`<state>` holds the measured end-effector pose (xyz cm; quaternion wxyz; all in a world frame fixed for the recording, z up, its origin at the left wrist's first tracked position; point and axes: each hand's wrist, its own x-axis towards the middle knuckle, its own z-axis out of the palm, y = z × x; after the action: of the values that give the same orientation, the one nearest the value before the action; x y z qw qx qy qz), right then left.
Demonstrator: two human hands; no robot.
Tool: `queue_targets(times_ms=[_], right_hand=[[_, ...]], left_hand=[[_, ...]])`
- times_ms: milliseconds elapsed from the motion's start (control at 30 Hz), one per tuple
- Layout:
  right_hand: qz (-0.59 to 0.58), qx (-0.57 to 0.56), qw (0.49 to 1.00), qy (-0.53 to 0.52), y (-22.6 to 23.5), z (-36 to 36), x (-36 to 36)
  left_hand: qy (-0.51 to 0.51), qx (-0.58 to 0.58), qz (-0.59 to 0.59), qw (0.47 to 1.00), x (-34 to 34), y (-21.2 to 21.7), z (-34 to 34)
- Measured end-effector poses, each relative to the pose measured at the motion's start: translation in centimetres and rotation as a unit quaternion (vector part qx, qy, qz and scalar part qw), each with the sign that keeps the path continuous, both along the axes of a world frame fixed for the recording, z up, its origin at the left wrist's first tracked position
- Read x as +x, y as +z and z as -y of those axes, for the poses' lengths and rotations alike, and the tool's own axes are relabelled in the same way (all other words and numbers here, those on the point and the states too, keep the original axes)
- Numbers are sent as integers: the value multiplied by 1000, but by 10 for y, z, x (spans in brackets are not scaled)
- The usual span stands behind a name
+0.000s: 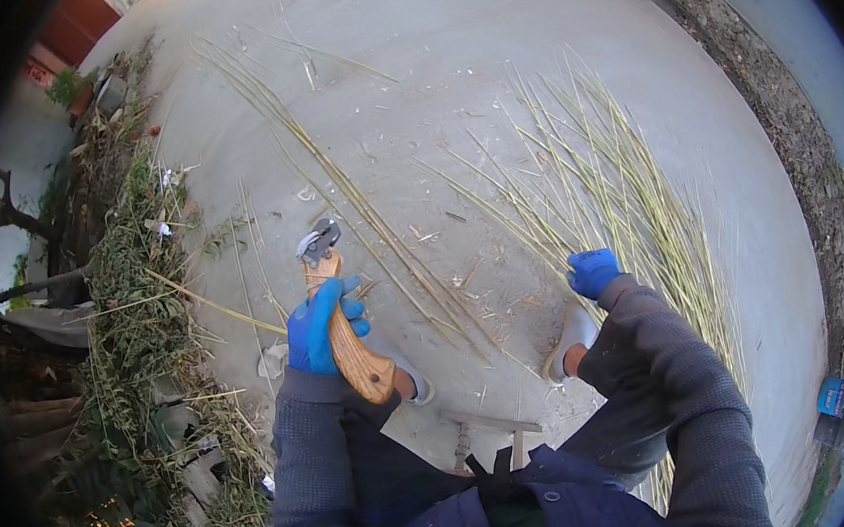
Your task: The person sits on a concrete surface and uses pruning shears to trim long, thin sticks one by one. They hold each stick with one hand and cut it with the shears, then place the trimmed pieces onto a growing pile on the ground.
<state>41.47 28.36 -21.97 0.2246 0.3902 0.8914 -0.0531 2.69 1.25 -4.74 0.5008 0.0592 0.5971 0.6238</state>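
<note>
Many long, thin green-yellow stalks [627, 195] lie already spread on the concrete floor [483, 47], one fan-shaped bundle at the right and a thinner line of stalks [334, 171] running from the upper left toward the feet, so I judge that much of the cutting or stripping work is done; a heap of leafy waste [133, 289] along the left edge is not cleared. The left hand [319, 325], in a blue glove, is closed firmly around the wooden handle of a knife [346, 335]; the fingers [344, 290] wrap over the handle's upper part, the butt end comes out below the palm, and the short dark blade points away above them. The right hand [593, 272], also gloved, is curled and reaches toward the right bundle; whether it holds a stalk, I cannot tell.
</note>
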Motion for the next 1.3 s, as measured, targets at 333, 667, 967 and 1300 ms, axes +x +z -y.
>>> queue_targets(times_ms=[333,667,967,1300], right_hand=[[-11,-91,991,-94,-177,125,-181],[-11,-159,985,-62,-210,125,-201],[-149,-143,975,-76,-97,123,-162],[-379,-477,772,-178,153,166,-121]], left_hand=[[-110,-66,100,987,3,53,-2],[-116,-84,142,979,-6,47,-3],[-131,-47,89,986,6,47,17],[-68,40,-7,997,6,26,28]])
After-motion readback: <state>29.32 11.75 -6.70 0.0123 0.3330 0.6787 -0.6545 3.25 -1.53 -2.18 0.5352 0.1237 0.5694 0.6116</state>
